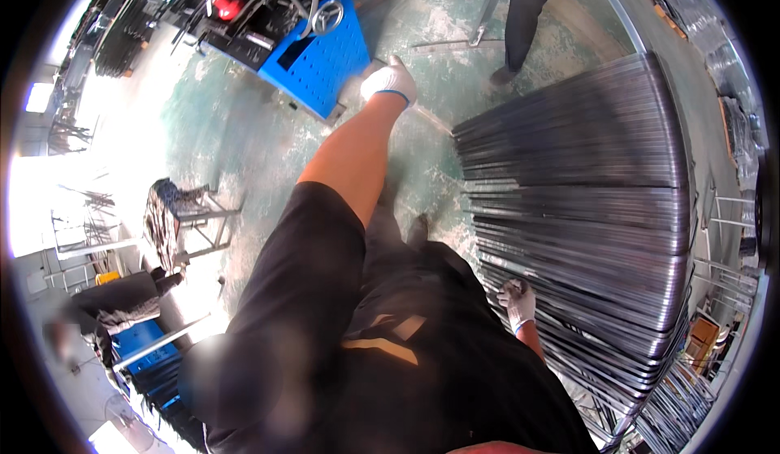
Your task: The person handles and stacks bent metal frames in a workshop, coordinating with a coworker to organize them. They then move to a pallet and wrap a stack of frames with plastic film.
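Handling of dark tubes (577, 210): none appears lifted clear; many stacked at the person's right seem left, amount done unclear.
Tube surfaces: long, slender, glossy, apparently metal.
Right hand (517, 303): gloved, fingers bent at tube ends; pinching cannot be told.
Left hand (391, 84): white-gloved, near blue perforated panel (333, 64); closure cannot be told.

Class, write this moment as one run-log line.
left hand: gloved, near blue machine | right hand: gloved, at dark bars | grip: unclear
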`<state>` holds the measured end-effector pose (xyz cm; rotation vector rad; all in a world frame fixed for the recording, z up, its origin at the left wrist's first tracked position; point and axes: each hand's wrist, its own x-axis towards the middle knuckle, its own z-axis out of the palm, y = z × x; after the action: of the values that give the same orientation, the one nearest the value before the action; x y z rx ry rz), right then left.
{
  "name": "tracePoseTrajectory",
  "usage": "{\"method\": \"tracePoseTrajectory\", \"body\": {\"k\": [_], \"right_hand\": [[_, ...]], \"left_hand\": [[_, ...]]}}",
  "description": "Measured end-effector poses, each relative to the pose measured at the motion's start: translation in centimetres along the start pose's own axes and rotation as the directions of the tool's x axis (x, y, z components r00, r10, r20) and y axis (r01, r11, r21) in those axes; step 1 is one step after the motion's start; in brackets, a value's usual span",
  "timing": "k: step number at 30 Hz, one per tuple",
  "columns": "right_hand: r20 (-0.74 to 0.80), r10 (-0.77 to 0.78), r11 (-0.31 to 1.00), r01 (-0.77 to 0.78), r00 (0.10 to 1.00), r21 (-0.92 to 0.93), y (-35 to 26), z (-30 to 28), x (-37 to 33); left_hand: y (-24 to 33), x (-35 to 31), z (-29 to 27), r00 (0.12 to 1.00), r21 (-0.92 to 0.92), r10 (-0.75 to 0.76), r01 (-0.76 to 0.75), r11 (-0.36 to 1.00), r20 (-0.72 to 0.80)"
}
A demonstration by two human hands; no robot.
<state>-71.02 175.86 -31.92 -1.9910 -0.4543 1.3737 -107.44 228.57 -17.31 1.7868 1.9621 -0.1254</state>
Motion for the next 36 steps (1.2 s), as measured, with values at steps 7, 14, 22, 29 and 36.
{"method": "tracePoseTrajectory", "body": {"k": [7,14,22,29,36], "right_hand": [[-0.082,0.082,0.962,-0.058,0.993,0.266,-10.3,9.2,6.7],[-0.153,0.235,0.833,-0.280,0.960,-0.477,-9.9,12.9,10.1],[-0.162,0.333,0.852,-0.370,0.929,-0.370,-26.7,15.1,18.5],[-0.160,0.413,0.829,-0.443,0.897,-0.341,-36.0,16.3,23.3],[-0.190,0.267,0.782,-0.327,0.945,-0.530,-27.3,13.6,26.2]], "left_hand": [[-0.2,23.7,-1.5,0.990,0.022,-0.038,0.035,0.999,0.135],[-0.2,40.3,-1.6,0.975,0.015,-0.130,0.129,0.992,0.178],[1.0,54.1,-1.9,0.970,0.096,-0.154,0.138,0.986,0.191],[2.8,59.3,-0.9,0.951,0.091,-0.220,0.205,0.974,0.215],[3.5,49.2,5.1,0.903,0.148,-0.031,-0.037,0.988,0.429]]}}
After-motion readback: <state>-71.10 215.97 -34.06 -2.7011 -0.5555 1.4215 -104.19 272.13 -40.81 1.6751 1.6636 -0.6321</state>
